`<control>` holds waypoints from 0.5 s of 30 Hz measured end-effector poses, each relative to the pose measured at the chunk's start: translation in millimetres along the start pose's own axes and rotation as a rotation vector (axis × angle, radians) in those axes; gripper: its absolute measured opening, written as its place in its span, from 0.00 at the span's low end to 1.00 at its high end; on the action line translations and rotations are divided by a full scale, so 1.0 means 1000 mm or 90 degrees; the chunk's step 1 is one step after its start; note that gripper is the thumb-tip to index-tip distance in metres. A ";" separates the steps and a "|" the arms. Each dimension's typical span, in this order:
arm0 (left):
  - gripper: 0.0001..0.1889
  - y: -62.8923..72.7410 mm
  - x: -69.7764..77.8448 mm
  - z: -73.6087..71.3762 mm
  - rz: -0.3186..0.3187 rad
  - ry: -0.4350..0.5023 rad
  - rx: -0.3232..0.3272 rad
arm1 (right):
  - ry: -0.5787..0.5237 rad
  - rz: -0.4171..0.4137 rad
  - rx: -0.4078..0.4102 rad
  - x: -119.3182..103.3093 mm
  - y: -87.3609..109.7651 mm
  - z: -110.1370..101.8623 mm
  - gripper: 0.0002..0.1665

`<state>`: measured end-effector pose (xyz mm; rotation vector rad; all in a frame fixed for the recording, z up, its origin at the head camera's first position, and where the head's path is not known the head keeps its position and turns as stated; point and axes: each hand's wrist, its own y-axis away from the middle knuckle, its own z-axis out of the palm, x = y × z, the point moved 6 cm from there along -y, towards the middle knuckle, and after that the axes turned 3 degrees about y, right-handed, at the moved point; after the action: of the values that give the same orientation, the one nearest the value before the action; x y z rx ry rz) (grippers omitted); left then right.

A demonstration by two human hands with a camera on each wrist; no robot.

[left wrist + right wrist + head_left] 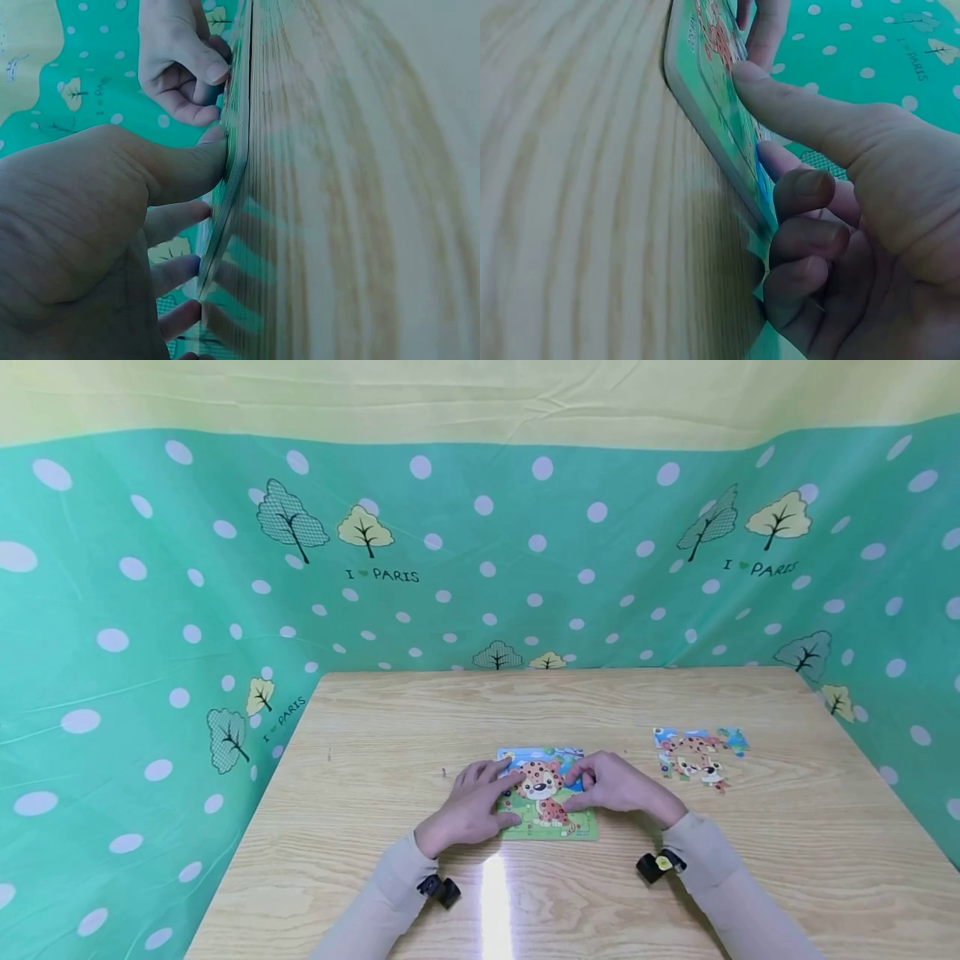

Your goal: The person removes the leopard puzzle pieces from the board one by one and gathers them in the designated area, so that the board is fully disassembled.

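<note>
Head: puzzle (546,797), top pointing away.

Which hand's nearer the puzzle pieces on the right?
The right hand, at the right edge of the puzzle board; the left hand, opposite, is farther off.

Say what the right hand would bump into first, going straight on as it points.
Skimming leftward over the flat, rectangular, green-and-blue cartoon leopard puzzle, the right hand would probably meet the left hand first, though its height above the puzzle is unclear.
</note>
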<state>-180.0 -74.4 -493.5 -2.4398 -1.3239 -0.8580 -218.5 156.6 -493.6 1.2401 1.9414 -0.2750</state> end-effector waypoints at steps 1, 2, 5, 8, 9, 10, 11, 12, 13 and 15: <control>0.34 0.000 0.001 0.000 0.001 -0.003 0.000 | -0.006 -0.005 -0.003 0.000 0.001 0.000 0.21; 0.35 0.000 0.001 0.000 0.002 -0.004 -0.002 | -0.008 -0.008 -0.005 0.000 0.001 -0.001 0.21; 0.35 0.000 0.002 0.000 -0.005 -0.002 -0.003 | -0.019 -0.018 -0.004 0.001 0.003 -0.002 0.20; 0.35 0.000 0.001 0.001 -0.014 0.000 -0.005 | -0.016 -0.031 0.004 0.000 0.004 -0.002 0.17; 0.35 0.000 0.001 0.001 -0.016 0.000 -0.004 | -0.013 -0.035 0.007 -0.001 0.005 -0.002 0.15; 0.35 -0.001 0.001 0.001 -0.016 0.000 -0.002 | -0.005 -0.038 0.014 -0.002 0.005 -0.002 0.15; 0.35 -0.001 0.000 0.001 -0.015 0.001 -0.001 | 0.008 -0.040 0.022 -0.003 0.006 -0.002 0.15; 0.35 -0.001 0.000 0.002 -0.016 0.001 -0.001 | 0.022 -0.046 0.030 -0.004 0.006 -0.002 0.16; 0.35 -0.002 -0.001 0.002 -0.015 0.001 0.001 | 0.034 -0.048 0.039 -0.005 0.007 -0.002 0.17; 0.35 -0.002 -0.001 0.002 -0.010 0.000 0.004 | 0.062 -0.049 0.058 -0.007 0.006 -0.002 0.23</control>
<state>-181.3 -73.2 -495.5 -2.4272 -1.3446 -0.8566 -212.6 155.5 -485.9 1.2586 2.0832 -0.3525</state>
